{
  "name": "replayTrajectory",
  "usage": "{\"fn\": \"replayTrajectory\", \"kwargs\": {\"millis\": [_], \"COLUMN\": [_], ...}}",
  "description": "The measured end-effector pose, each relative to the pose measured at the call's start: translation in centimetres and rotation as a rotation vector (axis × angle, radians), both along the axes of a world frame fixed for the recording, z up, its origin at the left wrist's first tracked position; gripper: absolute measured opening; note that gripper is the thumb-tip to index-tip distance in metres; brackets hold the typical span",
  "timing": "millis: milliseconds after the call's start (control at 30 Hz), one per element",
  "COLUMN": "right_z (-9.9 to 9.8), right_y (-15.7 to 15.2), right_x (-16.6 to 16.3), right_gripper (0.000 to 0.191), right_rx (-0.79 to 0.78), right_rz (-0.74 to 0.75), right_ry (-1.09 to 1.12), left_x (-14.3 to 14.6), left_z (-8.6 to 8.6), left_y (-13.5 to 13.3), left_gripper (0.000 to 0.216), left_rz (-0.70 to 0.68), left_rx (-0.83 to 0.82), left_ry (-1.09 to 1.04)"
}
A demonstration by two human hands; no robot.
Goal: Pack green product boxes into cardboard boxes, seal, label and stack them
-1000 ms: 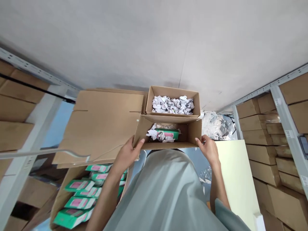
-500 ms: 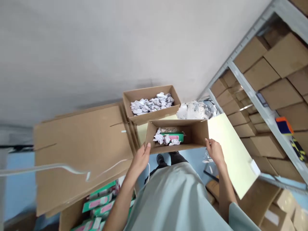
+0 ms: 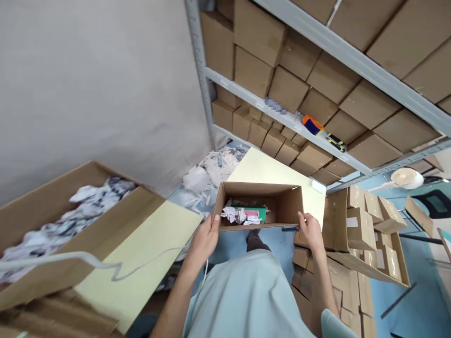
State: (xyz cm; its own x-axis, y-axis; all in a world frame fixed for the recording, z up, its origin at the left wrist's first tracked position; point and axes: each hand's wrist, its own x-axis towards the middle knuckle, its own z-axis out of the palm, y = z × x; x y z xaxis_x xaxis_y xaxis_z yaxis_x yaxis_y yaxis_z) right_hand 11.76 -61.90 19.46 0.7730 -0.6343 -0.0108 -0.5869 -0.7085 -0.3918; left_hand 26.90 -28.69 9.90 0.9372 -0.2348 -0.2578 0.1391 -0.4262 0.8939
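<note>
Between my two hands is an open cardboard box (image 3: 282,202), held level in front of my body. My left hand (image 3: 205,239) grips its near left corner, thumb on the rim. At the near right corner, my right hand (image 3: 310,230) pinches the wall. Inside lies a green and pink package (image 3: 262,213), with crumpled white paper (image 3: 243,216) around its left and near side. The fingers under the box are partly hidden.
A large carton of crumpled paper (image 3: 81,206) stands left on a pale yellow tabletop (image 3: 141,253). Ahead is another pale yellow board (image 3: 271,171). Shelving (image 3: 243,94) full of boxes runs along the right. A carton of small boxes (image 3: 334,220) stands at the right, and paper scraps (image 3: 211,173) lie by the wall.
My view and body have turned to the right, and the held box has come along. The shelving now fills more of the view, while the paper carton has shifted to the left.
</note>
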Motion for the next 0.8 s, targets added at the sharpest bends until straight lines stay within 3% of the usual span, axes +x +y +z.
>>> {"fn": "replayTrajectory", "kwargs": {"millis": [200, 400, 600, 800], "right_z": [-0.9, -1.3, -1.5, -0.7], "right_y": [-7.9, -14.9, -18.4, -19.0], "right_x": [0.1, 2.0, 5.1, 8.0], "right_gripper": [0.075, 0.073, 0.058, 0.041], "right_rx": [0.058, 0.079, 0.138, 0.143], "right_rz": [-0.193, -0.231, -0.202, -0.196], "right_ry": [-0.074, -0.050, 0.003, 0.006], "left_x": [7.4, 13.1, 16.9, 20.3], "left_z": [0.2, -0.1, -0.6, -0.2], "left_y": [-11.9, -21.5, -26.3, -27.6], "left_gripper": [0.068, 0.071, 0.068, 0.067], "left_rz": [-0.173, -0.272, -0.254, -0.316], "left_rx": [0.035, 0.061, 0.130, 0.168], "left_ry": [-0.023, -0.047, -0.046, -0.115]}}
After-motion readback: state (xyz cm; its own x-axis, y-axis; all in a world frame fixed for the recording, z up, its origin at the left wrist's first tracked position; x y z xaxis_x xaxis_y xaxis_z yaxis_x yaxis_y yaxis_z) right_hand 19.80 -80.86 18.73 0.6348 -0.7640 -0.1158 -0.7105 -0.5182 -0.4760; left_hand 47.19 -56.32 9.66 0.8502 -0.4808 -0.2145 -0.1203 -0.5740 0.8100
